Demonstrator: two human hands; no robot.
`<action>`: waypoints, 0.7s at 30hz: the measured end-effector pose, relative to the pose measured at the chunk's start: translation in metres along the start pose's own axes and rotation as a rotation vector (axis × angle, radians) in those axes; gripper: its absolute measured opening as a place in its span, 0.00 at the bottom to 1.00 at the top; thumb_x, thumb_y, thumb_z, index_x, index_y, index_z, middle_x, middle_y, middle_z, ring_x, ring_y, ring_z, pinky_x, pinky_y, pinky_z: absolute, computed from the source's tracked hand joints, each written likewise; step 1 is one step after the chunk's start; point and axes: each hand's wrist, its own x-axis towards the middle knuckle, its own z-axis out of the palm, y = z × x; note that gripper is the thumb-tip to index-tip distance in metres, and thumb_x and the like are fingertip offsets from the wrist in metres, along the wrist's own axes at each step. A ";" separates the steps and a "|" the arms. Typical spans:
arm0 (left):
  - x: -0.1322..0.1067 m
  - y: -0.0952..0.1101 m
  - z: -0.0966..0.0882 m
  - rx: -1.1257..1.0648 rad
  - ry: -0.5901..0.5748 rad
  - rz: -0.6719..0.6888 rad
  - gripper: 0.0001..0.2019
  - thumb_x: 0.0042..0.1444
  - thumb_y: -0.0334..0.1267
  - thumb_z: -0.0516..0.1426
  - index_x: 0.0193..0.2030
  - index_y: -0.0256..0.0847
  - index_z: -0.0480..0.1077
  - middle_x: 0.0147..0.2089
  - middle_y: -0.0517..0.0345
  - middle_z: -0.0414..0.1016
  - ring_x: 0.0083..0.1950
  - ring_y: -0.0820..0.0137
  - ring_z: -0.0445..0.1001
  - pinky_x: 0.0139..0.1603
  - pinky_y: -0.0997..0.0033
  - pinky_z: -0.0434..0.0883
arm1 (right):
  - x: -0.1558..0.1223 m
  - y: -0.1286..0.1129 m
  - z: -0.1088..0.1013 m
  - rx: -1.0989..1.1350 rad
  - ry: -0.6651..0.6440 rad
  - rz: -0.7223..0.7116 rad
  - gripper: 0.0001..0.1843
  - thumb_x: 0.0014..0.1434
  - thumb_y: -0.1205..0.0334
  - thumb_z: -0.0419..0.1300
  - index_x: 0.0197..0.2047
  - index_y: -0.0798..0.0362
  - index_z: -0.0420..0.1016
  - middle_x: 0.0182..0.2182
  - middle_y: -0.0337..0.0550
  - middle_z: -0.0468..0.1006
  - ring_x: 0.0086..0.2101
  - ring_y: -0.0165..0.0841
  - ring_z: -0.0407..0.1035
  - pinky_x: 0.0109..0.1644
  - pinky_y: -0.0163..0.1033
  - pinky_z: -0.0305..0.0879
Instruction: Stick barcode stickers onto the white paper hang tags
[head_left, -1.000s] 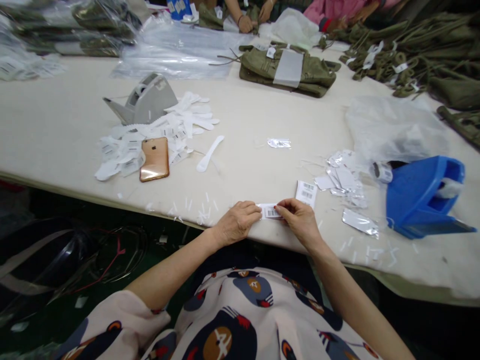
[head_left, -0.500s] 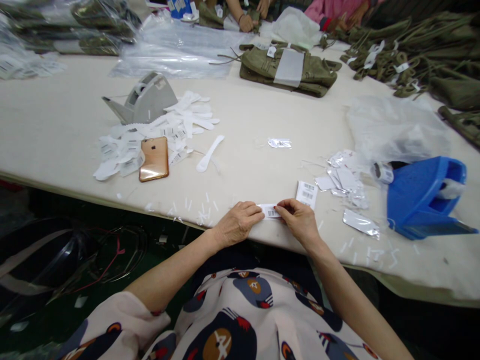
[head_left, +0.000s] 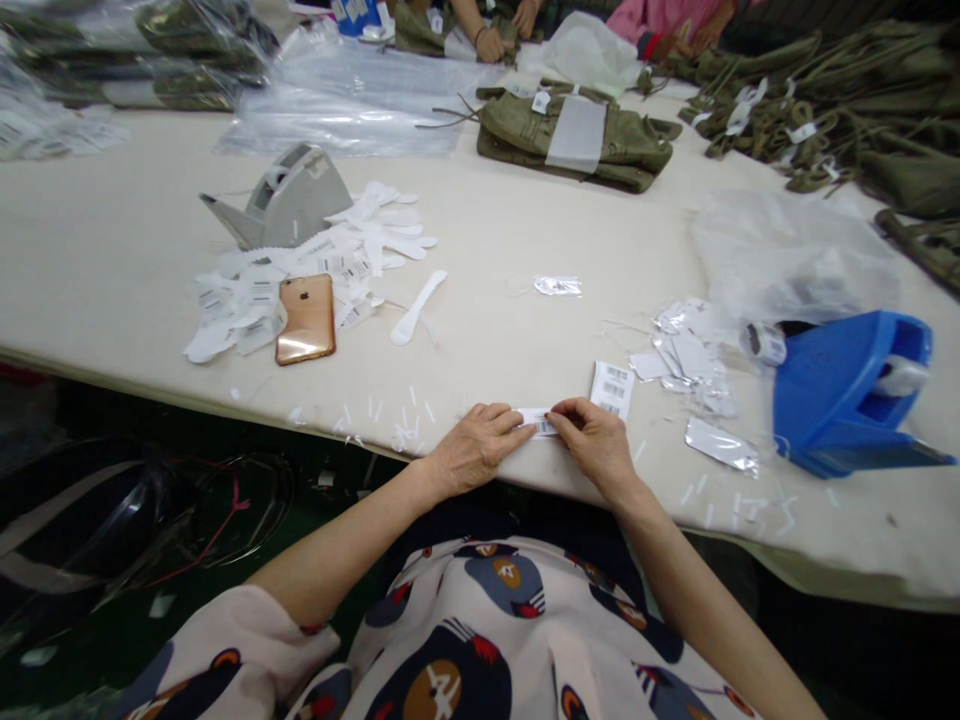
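At the near edge of the cream table (head_left: 525, 230), my left hand (head_left: 472, 447) and my right hand (head_left: 596, 440) pinch the two ends of a small white barcode label (head_left: 539, 422) that lies flat on the surface. The fingertips of both hands cover its ends. Another barcode tag (head_left: 613, 387) lies just beyond my right hand. A gold phone (head_left: 306, 318) rests face down among a heap of white labels (head_left: 300, 270) to the left.
A grey tape dispenser (head_left: 289, 197) stands behind the labels; a blue tape dispenser (head_left: 855, 390) sits at right beside loose tags (head_left: 686, 350) and clear bags (head_left: 787, 255). Folded olive garments (head_left: 577, 140) lie farther back. Other people's hands (head_left: 491, 45) work at the far edge.
My fingertips have closed in slightly over the barcode label, covering more of it. Nothing else on the table has moved.
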 end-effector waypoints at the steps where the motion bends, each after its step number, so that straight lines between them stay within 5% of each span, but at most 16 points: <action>1: 0.000 0.000 0.000 0.006 -0.003 -0.002 0.16 0.61 0.32 0.44 0.55 0.39 0.60 0.47 0.50 0.67 0.51 0.65 0.61 0.48 0.64 0.63 | 0.000 0.000 0.000 -0.017 0.006 -0.008 0.11 0.52 0.55 0.56 0.29 0.54 0.73 0.24 0.39 0.75 0.25 0.30 0.67 0.33 0.35 0.61; 8: 0.003 0.002 -0.003 0.043 -0.033 -0.005 0.16 0.59 0.30 0.46 0.54 0.38 0.60 0.47 0.50 0.67 0.51 0.65 0.60 0.48 0.64 0.62 | -0.003 -0.007 0.006 -0.271 0.049 -0.093 0.08 0.54 0.61 0.53 0.34 0.54 0.71 0.28 0.43 0.75 0.29 0.33 0.69 0.36 0.37 0.62; 14: 0.003 0.003 -0.004 0.042 -0.043 -0.010 0.16 0.58 0.30 0.47 0.53 0.39 0.61 0.47 0.51 0.66 0.51 0.65 0.61 0.48 0.64 0.62 | -0.010 -0.010 0.000 -0.560 0.177 -0.093 0.16 0.56 0.58 0.54 0.45 0.59 0.69 0.34 0.51 0.73 0.31 0.37 0.68 0.34 0.40 0.63; 19: 0.003 0.004 -0.004 0.010 -0.047 -0.033 0.16 0.58 0.31 0.47 0.54 0.38 0.61 0.46 0.50 0.67 0.51 0.64 0.61 0.48 0.64 0.63 | -0.036 0.001 0.010 -0.485 0.123 -0.539 0.15 0.61 0.64 0.49 0.48 0.58 0.69 0.44 0.52 0.74 0.47 0.38 0.65 0.50 0.43 0.61; 21: 0.003 0.005 -0.006 0.001 -0.032 -0.030 0.17 0.58 0.31 0.48 0.54 0.38 0.61 0.46 0.50 0.67 0.50 0.65 0.62 0.48 0.64 0.63 | -0.044 0.004 0.017 -0.502 0.106 -0.612 0.18 0.60 0.64 0.50 0.53 0.58 0.65 0.50 0.53 0.70 0.52 0.40 0.61 0.53 0.46 0.58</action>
